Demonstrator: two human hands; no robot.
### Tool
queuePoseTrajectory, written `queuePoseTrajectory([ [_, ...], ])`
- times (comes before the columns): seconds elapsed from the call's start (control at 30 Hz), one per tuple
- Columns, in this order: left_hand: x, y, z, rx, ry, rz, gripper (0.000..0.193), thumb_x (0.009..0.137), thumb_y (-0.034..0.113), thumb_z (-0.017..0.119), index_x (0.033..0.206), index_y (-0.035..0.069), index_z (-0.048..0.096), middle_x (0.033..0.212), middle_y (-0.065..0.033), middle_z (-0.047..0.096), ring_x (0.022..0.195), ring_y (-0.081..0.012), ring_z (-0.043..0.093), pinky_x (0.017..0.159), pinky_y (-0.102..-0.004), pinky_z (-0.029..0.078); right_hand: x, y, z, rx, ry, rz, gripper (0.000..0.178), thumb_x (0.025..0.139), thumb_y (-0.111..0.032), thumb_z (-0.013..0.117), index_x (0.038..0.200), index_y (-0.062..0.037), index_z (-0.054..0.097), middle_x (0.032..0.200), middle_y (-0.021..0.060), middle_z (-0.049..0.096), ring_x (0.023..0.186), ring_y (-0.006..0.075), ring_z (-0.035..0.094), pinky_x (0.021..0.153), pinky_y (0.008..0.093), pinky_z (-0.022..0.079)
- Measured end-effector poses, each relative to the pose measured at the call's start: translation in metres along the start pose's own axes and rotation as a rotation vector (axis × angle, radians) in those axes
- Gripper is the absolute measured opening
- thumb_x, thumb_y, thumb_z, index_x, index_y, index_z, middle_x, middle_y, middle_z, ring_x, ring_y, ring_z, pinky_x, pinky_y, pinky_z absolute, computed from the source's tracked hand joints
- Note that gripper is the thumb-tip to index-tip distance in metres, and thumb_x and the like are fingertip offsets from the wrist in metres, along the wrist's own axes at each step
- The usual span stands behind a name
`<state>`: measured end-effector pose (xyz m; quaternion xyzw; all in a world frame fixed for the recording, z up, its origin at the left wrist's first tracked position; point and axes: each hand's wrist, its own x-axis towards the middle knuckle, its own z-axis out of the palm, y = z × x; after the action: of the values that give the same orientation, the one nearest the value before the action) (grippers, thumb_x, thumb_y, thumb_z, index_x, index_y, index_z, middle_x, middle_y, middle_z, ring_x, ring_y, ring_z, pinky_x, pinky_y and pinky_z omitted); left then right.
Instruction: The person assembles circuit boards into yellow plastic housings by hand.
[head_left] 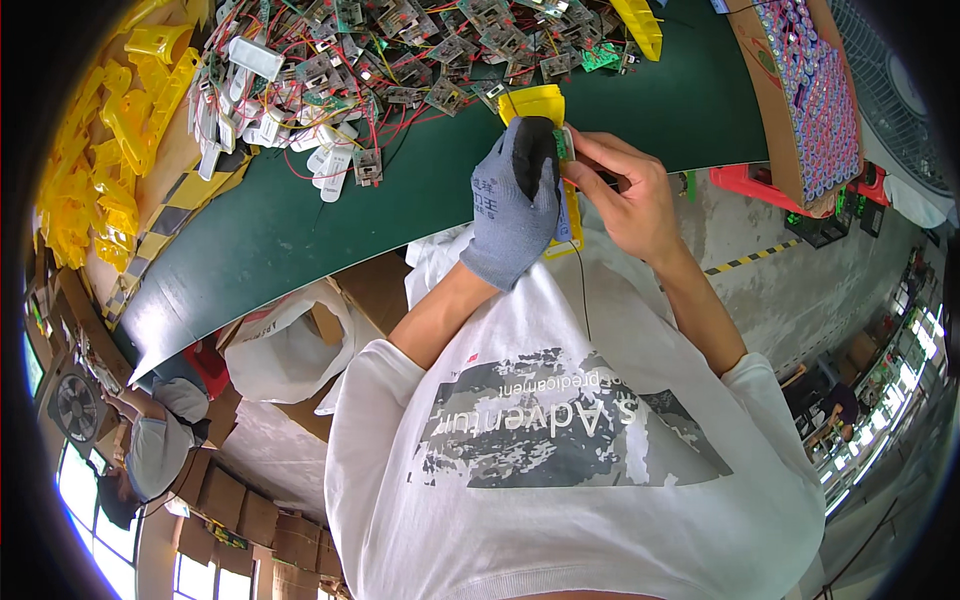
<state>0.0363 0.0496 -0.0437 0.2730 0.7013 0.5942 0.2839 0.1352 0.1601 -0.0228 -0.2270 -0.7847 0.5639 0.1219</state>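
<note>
My left hand (512, 205), in a grey-blue work glove with dark fingertips, is closed around a yellow plastic housing (536, 102) above the table's near edge. The housing's ends show above and below the glove; its middle is hidden. A thin dark wire (584, 290) hangs below it. My bare right hand (632, 200) pinches at the housing's right side, thumb and forefinger together on a small green circuit board (563, 143) with a pale edge. How far the board sits inside the housing cannot be seen.
Wired circuit boards (400, 60) and white plastic modules (256, 58) are heaped on the green tabletop (270, 240). Yellow housings (120, 150) pile up at the left. A cardboard box of cylindrical cells (800, 110) and a fan (890, 90) stand at the right. Another person (160, 450) is at lower left.
</note>
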Motion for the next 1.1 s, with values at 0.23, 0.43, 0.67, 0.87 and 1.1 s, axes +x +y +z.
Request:
queuePoseTrajectory([
  [0.23,0.001,-0.006,0.002,-0.025,0.097,0.059,0.02,0.085,-0.004,0.049,0.104,-0.002,0.055,0.088,-0.0159,0.058,0.075,-0.0271,0.059,0.069,-0.0321,0.048,-0.003,0.006,0.018,0.326,0.129,0.134,0.03,0.089,0.001,0.057,0.119,0.0025,0.059,0.113,0.0125,0.063,0.092,0.0122,0.063,0.081,0.0236,0.051],
  [0.43,-0.002,-0.003,0.001,-0.047,0.126,0.054,0.028,0.083,-0.008,0.048,0.109,-0.002,0.056,0.092,-0.0163,0.059,0.08,-0.0286,0.061,0.073,-0.0318,0.049,-0.003,0.007,0.02,0.33,0.137,0.088,0.03,0.091,0.002,0.054,0.12,0.0032,0.058,0.112,0.0114,0.062,0.097,0.0117,0.061,0.083,0.0233,0.05],
  [0.67,-0.006,-0.009,0.001,0.002,0.148,0.13,0.028,0.085,-0.009,0.044,0.109,-0.001,0.057,0.094,-0.0119,0.058,0.084,-0.0179,0.057,0.078,-0.0281,0.045,-0.002,0.007,0.021,0.244,0.161,0.057,0.027,0.089,-0.001,0.058,0.115,0.0001,0.063,0.105,0.0126,0.068,0.089,0.0112,0.065,0.078,0.0222,0.051],
  [0.87,-0.005,-0.008,-0.003,0.101,0.024,0.11,0.033,0.083,-0.011,0.043,0.11,0.001,0.057,0.093,-0.0112,0.059,0.082,-0.0173,0.058,0.076,-0.0272,0.046,-0.007,0.007,0.015,0.15,0.162,-0.007,0.027,0.087,-0.001,0.061,0.113,0.0002,0.063,0.104,0.015,0.068,0.087,0.0161,0.068,0.075,0.0252,0.054],
  [1.1,-0.001,-0.012,-0.004,0.094,0.008,0.17,0.029,0.08,-0.008,0.052,0.107,0.001,0.057,0.085,-0.0155,0.059,0.073,-0.0302,0.06,0.067,-0.0344,0.048,-0.008,0.004,0.015,0.064,0.146,-0.046,0.027,0.085,0.0,0.062,0.112,0.0004,0.064,0.101,0.0163,0.068,0.084,0.0185,0.069,0.072,0.0249,0.055],
])
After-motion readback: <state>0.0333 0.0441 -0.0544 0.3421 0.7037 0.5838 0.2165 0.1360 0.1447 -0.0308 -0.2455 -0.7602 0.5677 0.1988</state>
